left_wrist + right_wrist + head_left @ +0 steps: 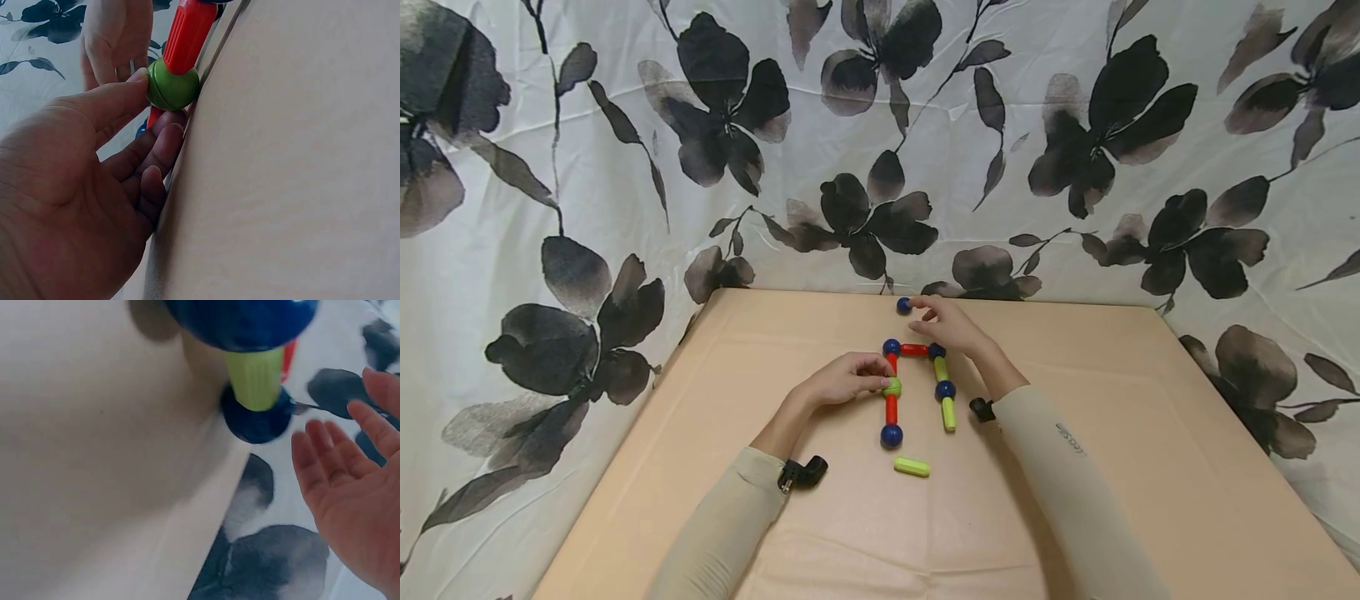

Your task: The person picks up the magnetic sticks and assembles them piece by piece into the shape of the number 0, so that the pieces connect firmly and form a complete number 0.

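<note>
Rods and balls are joined in an upside-down U on the table. My left hand (852,377) pinches the green ball (173,86), which sits between two red rods (891,408) on the left side. A blue ball (891,436) ends that side at the front. My right hand (951,323) is over the far right corner, its fingers loosely extended and holding nothing in the right wrist view. One fingertip is right at a loose blue ball (904,306) near the back edge. On the right side, yellow-green rods (949,414) meet another blue ball (945,389).
A loose yellow-green rod (912,467) lies in front of the joined pieces. A floral cloth (985,167) hangs behind the tan table (1112,433), close to its back edge. Both wrists wear black cameras (805,472).
</note>
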A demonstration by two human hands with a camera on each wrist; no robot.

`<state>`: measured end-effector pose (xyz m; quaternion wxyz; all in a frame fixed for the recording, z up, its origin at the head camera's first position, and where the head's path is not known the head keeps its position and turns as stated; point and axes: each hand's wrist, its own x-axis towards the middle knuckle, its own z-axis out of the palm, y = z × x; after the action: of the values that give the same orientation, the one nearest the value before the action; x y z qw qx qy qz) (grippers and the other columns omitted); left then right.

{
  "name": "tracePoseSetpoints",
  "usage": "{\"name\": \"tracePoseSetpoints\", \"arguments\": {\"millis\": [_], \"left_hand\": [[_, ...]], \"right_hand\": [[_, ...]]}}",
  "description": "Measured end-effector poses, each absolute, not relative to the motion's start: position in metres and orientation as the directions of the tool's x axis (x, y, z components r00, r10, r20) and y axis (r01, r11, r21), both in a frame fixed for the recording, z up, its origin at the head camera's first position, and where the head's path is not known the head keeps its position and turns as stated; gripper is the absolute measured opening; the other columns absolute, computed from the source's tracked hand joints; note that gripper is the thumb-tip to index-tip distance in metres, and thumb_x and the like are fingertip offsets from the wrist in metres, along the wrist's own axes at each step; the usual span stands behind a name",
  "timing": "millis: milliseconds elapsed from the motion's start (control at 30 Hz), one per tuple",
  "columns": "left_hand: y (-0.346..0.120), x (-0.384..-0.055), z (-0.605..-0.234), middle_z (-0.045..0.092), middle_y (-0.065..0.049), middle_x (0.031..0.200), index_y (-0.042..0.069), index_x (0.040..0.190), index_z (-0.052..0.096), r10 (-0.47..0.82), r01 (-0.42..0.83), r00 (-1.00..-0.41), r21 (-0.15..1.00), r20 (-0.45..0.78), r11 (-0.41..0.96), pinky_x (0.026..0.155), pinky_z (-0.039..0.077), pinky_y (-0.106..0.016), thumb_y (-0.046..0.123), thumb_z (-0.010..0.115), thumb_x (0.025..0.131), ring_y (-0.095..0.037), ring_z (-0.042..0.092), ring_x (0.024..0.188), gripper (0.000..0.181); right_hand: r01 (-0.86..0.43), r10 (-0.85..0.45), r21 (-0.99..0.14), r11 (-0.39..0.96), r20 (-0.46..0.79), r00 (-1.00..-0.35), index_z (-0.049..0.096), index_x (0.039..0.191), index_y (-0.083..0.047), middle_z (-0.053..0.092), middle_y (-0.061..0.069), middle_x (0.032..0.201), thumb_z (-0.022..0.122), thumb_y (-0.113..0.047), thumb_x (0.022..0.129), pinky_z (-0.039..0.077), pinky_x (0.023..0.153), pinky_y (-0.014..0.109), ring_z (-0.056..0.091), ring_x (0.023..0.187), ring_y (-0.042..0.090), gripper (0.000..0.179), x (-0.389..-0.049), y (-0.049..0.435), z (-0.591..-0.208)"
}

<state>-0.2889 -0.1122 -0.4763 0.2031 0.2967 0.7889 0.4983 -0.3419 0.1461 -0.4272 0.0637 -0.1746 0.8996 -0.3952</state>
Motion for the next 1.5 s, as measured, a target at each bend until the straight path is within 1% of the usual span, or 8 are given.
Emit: {"name": "tracePoseSetpoints", "arguments": {"millis": [100,267,400,600,733,900,1100,1500], "left_hand": [[-0.112,-0.289,-0.477,0.071,-0.004,0.105,0.012,0.114,0.071,0.675,0.264,-0.738,0.911,-0.022,0.318,0.086,0.050,-0.028,0.020,0.067,0.103,-0.018,0.062,0.094,0.014],[-0.112,-0.291,-0.477,0.071,-0.003,0.103,0.011,0.114,0.071,0.675,0.283,-0.738,0.906,-0.003,0.314,0.083,0.050,-0.027,0.019,0.067,0.103,-0.016,0.062,0.092,0.014],[-0.112,-0.292,-0.478,0.071,-0.003,0.104,0.011,0.114,0.072,0.672,0.287,-0.741,0.905,0.002,0.313,0.084,0.051,-0.027,0.019,0.067,0.103,-0.015,0.062,0.092,0.014],[-0.111,-0.292,-0.480,0.071,-0.005,0.105,0.011,0.114,0.072,0.673,0.269,-0.740,0.911,-0.013,0.313,0.086,0.052,-0.029,0.019,0.067,0.103,-0.016,0.063,0.093,0.015],[-0.111,-0.292,-0.479,0.071,-0.005,0.105,0.011,0.114,0.072,0.674,0.272,-0.739,0.910,-0.011,0.314,0.085,0.052,-0.029,0.019,0.067,0.103,-0.016,0.063,0.093,0.015],[-0.112,-0.292,-0.479,0.071,-0.006,0.105,0.011,0.114,0.072,0.676,0.281,-0.737,0.908,-0.004,0.312,0.084,0.051,-0.027,0.019,0.067,0.103,-0.016,0.062,0.093,0.015],[-0.112,-0.291,-0.479,0.071,-0.006,0.106,0.010,0.115,0.071,0.675,0.277,-0.737,0.908,-0.008,0.313,0.086,0.051,-0.029,0.019,0.067,0.103,-0.016,0.062,0.093,0.015],[-0.111,-0.291,-0.479,0.071,-0.004,0.105,0.012,0.115,0.071,0.671,0.276,-0.742,0.905,-0.013,0.323,0.085,0.051,-0.028,0.021,0.067,0.103,-0.016,0.063,0.092,0.015]], "right_hand": [[-0.271,-0.365,-0.676,0.685,0.003,-0.931,0.049,0.154,-0.008,0.047,0.018,0.156,0.063,-0.019,0.104,0.051,0.105,0.055,0.052,0.135,0.042,0.054,-0.355,0.138,-0.434],[-0.253,-0.331,-0.604,0.756,-0.018,-0.944,0.045,0.156,-0.008,0.040,0.018,0.162,0.061,-0.016,0.104,0.036,0.119,0.059,0.042,0.147,0.042,0.055,-0.370,0.127,-0.441],[-0.219,-0.307,-0.566,0.795,-0.063,-0.950,0.039,0.160,-0.012,0.029,0.019,0.168,0.062,-0.019,0.105,0.026,0.124,0.060,0.029,0.155,0.041,0.061,-0.375,0.123,-0.442],[-0.232,-0.340,-0.503,0.833,-0.134,-0.931,0.027,0.165,-0.013,0.016,0.017,0.173,0.056,-0.020,0.107,0.019,0.127,0.058,0.018,0.159,0.041,0.065,-0.378,0.116,-0.441],[-0.217,-0.319,-0.450,0.866,-0.164,-0.933,0.035,0.162,-0.015,0.028,0.015,0.169,0.057,-0.022,0.107,0.027,0.124,0.056,0.032,0.155,0.037,0.060,-0.381,0.113,-0.441],[-0.201,-0.296,-0.400,0.894,-0.192,-0.936,0.051,0.152,-0.017,0.045,0.015,0.154,0.061,-0.024,0.105,0.042,0.117,0.054,0.052,0.135,0.034,0.049,-0.383,0.109,-0.441],[-0.256,-0.344,-0.380,0.889,-0.186,-0.920,0.067,0.128,-0.009,0.064,0.012,0.124,0.064,-0.018,0.103,0.049,0.106,0.042,0.057,0.110,0.029,0.026,-0.378,0.110,-0.442],[-0.173,-0.272,-0.463,0.869,-0.157,-0.949,0.064,0.134,-0.007,0.065,0.012,0.123,0.075,-0.023,0.097,0.056,0.096,0.040,0.060,0.103,0.027,0.041,-0.375,0.131,-0.442]]}}
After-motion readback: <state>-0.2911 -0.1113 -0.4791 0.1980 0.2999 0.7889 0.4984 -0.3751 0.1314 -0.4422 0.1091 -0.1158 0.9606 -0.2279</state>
